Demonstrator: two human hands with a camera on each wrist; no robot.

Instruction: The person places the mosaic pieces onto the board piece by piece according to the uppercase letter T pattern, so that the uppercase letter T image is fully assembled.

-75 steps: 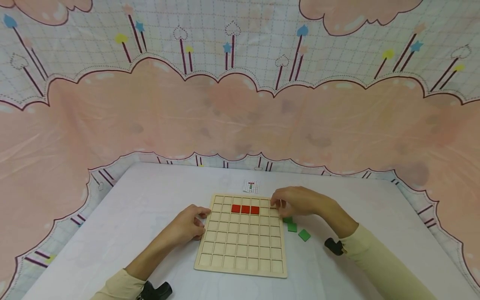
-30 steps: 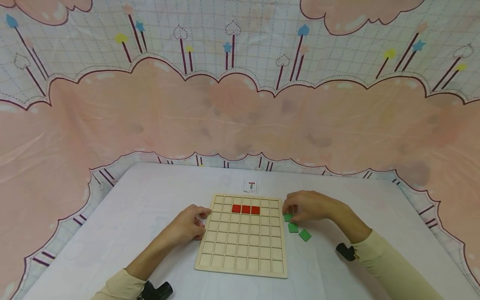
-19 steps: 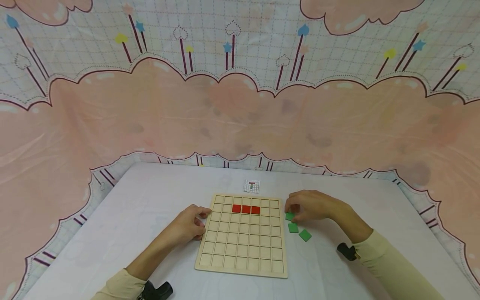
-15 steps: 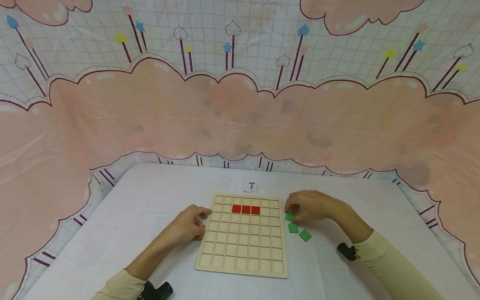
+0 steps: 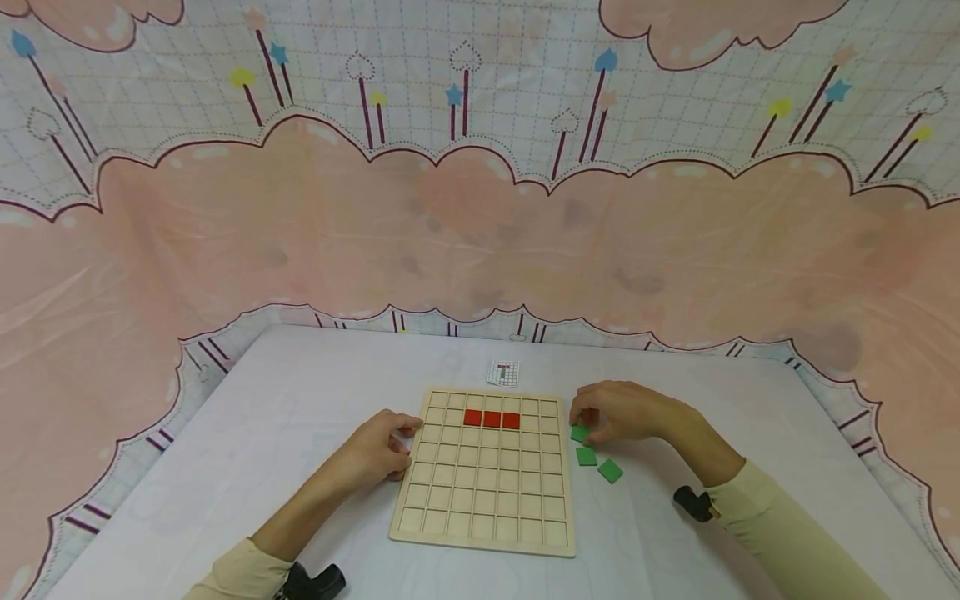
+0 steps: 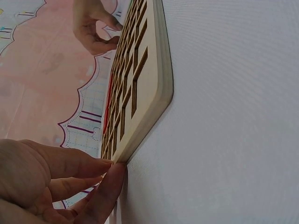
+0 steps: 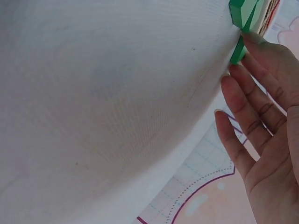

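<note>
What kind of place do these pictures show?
Perhaps an indoor recording set-up: a white table, a printed backdrop behind it, and a black device at each wrist.

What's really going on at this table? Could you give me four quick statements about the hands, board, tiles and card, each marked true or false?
1. Three red tiles sit side by side on the board. True.
2. Both hands hold red tiles. False: the left hand touches the board's edge, the right hand a green tile.
3. A small card lies past the board's far edge. True.
4. Every green tile is on the board. False: those in view are to its right.
</note>
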